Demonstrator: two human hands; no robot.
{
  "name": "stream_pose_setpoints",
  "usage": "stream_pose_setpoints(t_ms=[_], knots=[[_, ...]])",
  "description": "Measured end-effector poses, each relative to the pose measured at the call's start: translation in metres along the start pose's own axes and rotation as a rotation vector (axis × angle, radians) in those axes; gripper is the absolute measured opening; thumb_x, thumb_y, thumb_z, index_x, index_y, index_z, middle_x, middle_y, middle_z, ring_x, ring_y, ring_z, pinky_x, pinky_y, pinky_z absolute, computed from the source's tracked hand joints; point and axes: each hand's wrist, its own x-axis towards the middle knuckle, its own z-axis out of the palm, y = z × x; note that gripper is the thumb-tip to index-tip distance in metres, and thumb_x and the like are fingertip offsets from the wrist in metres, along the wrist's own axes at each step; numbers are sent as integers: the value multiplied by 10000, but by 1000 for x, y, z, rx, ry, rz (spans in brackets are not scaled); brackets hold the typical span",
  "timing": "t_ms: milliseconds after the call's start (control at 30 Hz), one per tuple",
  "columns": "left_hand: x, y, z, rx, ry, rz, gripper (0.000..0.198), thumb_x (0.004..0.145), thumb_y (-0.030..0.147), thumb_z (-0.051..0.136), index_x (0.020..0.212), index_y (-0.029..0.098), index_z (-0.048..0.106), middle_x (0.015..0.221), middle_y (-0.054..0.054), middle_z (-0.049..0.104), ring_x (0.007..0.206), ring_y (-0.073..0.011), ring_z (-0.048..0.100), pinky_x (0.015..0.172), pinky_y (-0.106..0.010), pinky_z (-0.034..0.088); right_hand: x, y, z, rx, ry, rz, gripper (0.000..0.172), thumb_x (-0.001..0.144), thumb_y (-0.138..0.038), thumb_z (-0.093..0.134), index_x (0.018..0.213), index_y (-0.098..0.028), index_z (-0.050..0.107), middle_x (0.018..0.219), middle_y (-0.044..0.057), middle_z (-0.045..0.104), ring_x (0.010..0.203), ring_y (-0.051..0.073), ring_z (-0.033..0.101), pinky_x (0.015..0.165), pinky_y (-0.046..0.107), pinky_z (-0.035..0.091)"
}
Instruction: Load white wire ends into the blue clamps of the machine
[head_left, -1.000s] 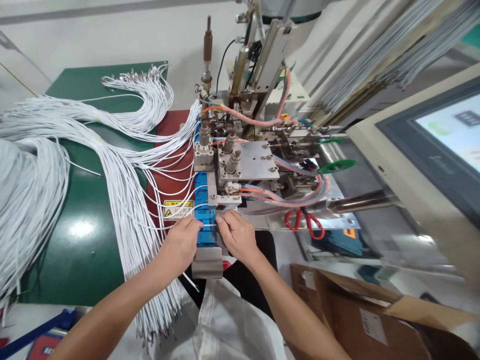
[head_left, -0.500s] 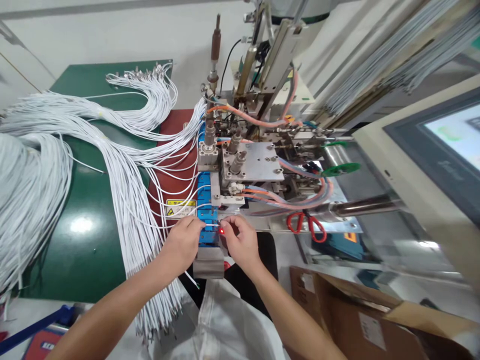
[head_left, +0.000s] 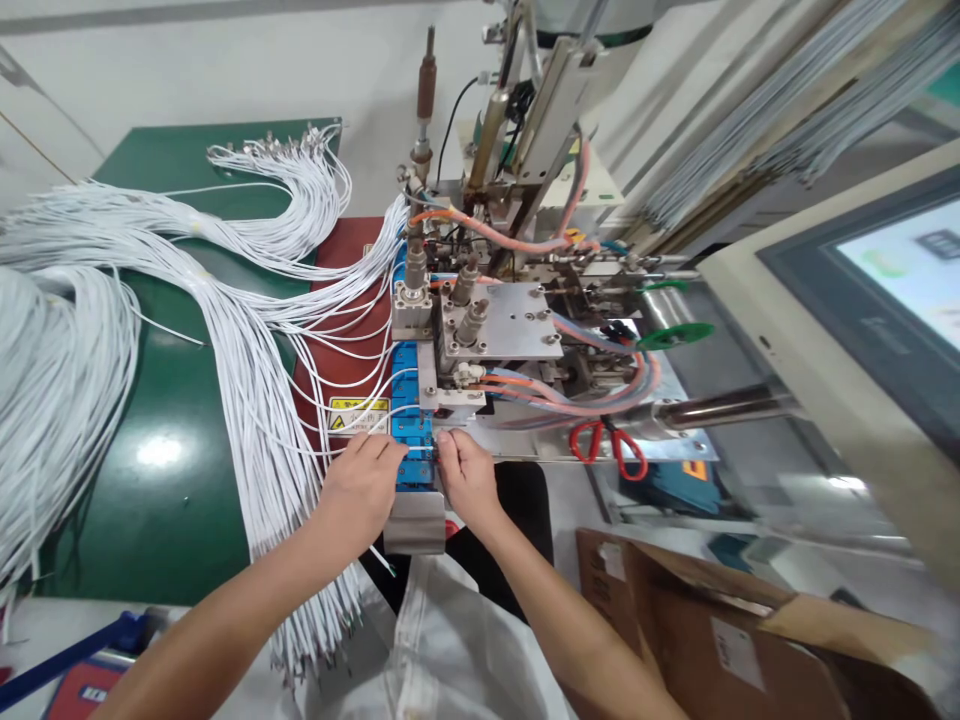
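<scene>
My left hand (head_left: 362, 483) is closed, pinching a white cable (head_left: 418, 448) that lies across the near end of a row of blue clamp blocks (head_left: 409, 427). On the other side of the blocks is my right hand (head_left: 466, 476), its thumb and curled fingers pressed together at the cable's tip. What sits between those fingertips is hidden. Further along, other white cables lie across the blue blocks and lead under the metal machine (head_left: 510, 325). Below my left hand a loose cable end (head_left: 384, 562) sticks out.
Large bundles of white cables (head_left: 244, 400) cover much of the green table (head_left: 169, 520). Red-handled scissors (head_left: 609, 450) lie right of my hands, near a green spool (head_left: 679, 336). A screen (head_left: 892, 260) stands at the right, above a cardboard box (head_left: 697, 620).
My right hand's fingers have closed in at the cable tip, and the red light seen there earlier no longer shows. My left hand keeps its pinch. The whole view has shifted slightly.
</scene>
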Motion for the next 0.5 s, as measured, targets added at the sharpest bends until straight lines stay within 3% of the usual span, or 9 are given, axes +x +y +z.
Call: stream_pose_setpoints(t_ms=[200,267,400,500], knots=[[-8,-9,-13,-125,-50,1,235,874,153,423,1077,132,539,1048,-96,614,965,-193,569,872,-354,462,0,7,-16,205,170,100,306,857,-400,399,694,-181,538,607,-11,531,580,131,489,575,244,375],[-14,-14,-24,-216,-136,24,260,866,242,473,1103,145,517,1096,-91,586,1028,-192,532,897,-345,442,-1,9,-22,328,221,101,322,860,-411,396,701,-175,546,613,-10,527,567,125,476,555,241,375],[-26,-23,-42,-258,-428,169,149,795,297,586,889,182,575,946,-53,580,911,-199,525,791,-338,451,-6,9,-29,459,222,92,344,859,-419,410,659,-172,541,562,-25,470,512,108,421,499,231,349],[-29,-22,-42,-199,-464,201,104,842,222,515,760,174,559,826,-37,568,807,-187,510,741,-344,428,-12,6,-31,475,197,77,342,861,-397,423,630,-172,536,565,-20,482,511,104,424,497,231,347]])
